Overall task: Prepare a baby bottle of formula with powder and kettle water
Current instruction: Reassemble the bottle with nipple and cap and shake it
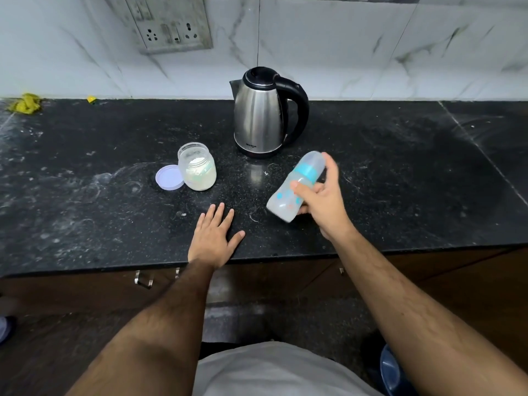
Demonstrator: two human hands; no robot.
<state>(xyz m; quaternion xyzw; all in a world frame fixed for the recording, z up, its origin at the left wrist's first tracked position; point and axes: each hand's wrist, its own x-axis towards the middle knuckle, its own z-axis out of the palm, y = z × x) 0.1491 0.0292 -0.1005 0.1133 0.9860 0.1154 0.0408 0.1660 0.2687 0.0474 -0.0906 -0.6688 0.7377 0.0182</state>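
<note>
A black speckled stone counter (85, 178), dusted with pale smears, runs the full width below a white marble-look wall.

Largest on it is the steel kettle (258, 115), upright near the back with its black lid down and black handle to the right; what it holds cannot be seen.

The baby bottle (295, 185) is held above the counter in front of the kettle, tilted with its capped end up toward the kettle and its base low and left. It has a blue collar and a clear cap, and its body looks cloudy white inside, though motion blur makes the contents hard to judge.

The right hand (321, 195) grips the bottle around its middle, thumb across the front; the fingers behind are blurred.

The left hand (214, 235) lies flat on the counter near the front edge, fingers straight and slightly spread.

A clear jar (197, 167) stands open left of the kettle, roughly half full of pale powder. Its lilac lid (169, 177) lies flat, touching the jar's left side.

A yellow crumpled thing (25, 103) at the far left back is too small to identify.
</note>
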